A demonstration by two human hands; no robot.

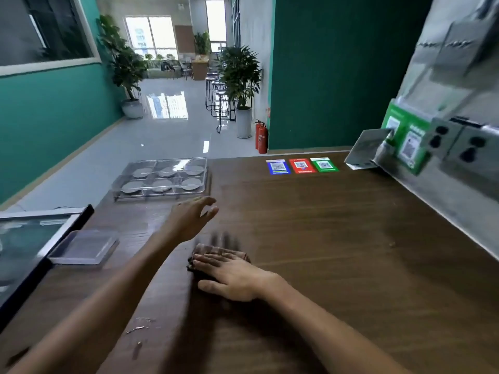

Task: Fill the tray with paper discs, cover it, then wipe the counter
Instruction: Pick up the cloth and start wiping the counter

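A clear plastic tray [118, 190] stands at the far left of the dark wooden counter [337, 238], with a clear lid over it and grey paper discs [191, 183] in its compartments. My right hand [235, 276] lies flat, palm down, pressing a dark brownish cloth [216, 251] onto the counter in the middle. The cloth is blurred and partly hidden under my fingers. My left hand [191, 217] hovers just beyond the cloth, between it and the tray, fingers spread and holding nothing.
A flat clear plastic box [85, 247] lies at the left edge beside a tilted screen [24, 247]. Blue, red and green QR cards [302, 165] sit at the far edge. A grey wall with sockets [456, 147] and a green sign borders the right side. Small scraps [137, 329] lie near me.
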